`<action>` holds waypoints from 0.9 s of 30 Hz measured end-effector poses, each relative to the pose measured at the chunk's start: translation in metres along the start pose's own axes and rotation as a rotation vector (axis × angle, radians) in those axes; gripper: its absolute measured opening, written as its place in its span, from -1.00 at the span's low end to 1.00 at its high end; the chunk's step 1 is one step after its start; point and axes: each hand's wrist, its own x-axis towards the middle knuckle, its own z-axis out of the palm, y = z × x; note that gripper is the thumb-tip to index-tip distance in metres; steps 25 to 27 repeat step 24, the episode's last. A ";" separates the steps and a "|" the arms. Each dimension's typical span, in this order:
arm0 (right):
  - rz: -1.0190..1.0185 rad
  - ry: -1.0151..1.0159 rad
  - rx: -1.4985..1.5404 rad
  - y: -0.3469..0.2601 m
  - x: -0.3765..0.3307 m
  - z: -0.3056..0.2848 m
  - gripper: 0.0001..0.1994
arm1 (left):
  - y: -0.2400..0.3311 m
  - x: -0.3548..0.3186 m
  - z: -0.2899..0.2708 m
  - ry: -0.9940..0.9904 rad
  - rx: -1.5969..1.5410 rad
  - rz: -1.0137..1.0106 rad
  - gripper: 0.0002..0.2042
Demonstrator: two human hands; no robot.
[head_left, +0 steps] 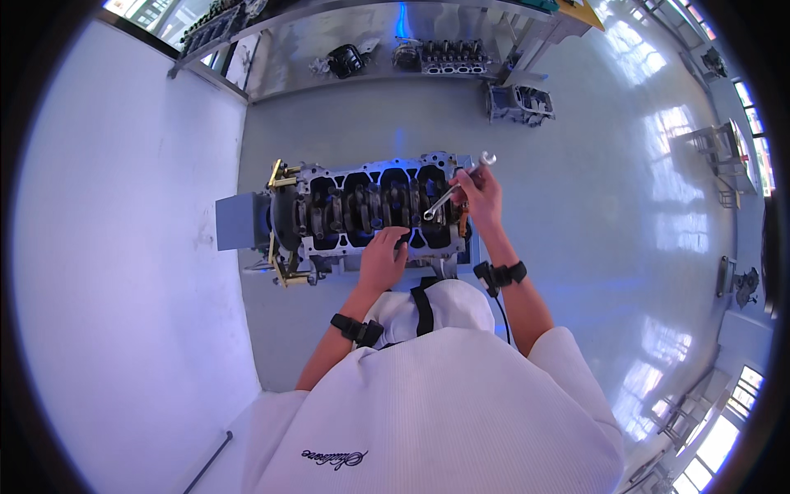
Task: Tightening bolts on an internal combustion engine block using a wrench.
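In front of me is an engine block [314,176] with its crankshaft [363,206] and bearing caps exposed on the upward side. My right hand [484,199] grips a silver combination wrench [451,195] around its shank. One end of the wrench points up and away past my fingers; the other is over the bearing caps toward the block's right end. Whether that end touches a bolt, I cannot tell. My left hand [382,258] rests on the near edge of the block, fingers stretched forward. Its fingertips reach the rim beside the crankshaft.
Brass-coloured brackets [284,177] and a grey box [236,222] are at the block's left end. A metal bench [370,82] beyond it holds engine parts, including a cylinder head [454,58]. A metal casing [520,104] sits near its right leg. A white wall [140,206] rises at left.
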 end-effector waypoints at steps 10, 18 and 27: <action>0.277 0.135 0.347 0.029 -0.066 -0.008 -0.79 | 0.021 0.012 0.036 -0.164 -1.133 -0.664 -0.73; 0.361 -0.013 0.384 0.020 -0.084 -0.054 -0.80 | 0.032 0.017 0.055 -0.187 -1.148 -0.768 -0.76; 0.390 -0.098 0.523 0.017 -0.072 -0.080 -0.76 | 0.013 -0.012 0.058 -0.126 -0.880 -0.572 -0.72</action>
